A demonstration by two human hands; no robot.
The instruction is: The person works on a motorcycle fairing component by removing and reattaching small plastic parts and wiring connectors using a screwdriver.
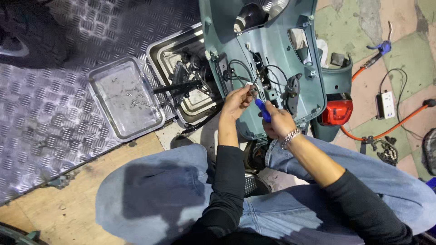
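- Hands meet over a grey-green scooter body panel that stands on the floor in front of the seated person's knees, its inner side facing the camera.
- Left hand is curled, its fingertips pinched on a small metal part right against the panel's inner face, just below a bundle of black wires.
- Right hand is closed around a blue-handled tool, likely a screwdriver; the handle sticks up out of the fist and points toward the small part held by the other hand. Its tip is hidden, so whether it touches the part cannot be told.
- Right wrist carries a metal watch band; both arms are in black sleeves, both legs in blue jeans.
- Red tail light sits at the panel's right side, just beside the right hand.
- Left of the panel lies a shallow metal tray with a few small bits in it, resting on ridged metal floor plate.
- Between tray and panel is a second, deeper metal tray with dark parts inside.
- Off to the right, on the tiled floor, an orange hose loops past a white power strip, well apart from both hands.
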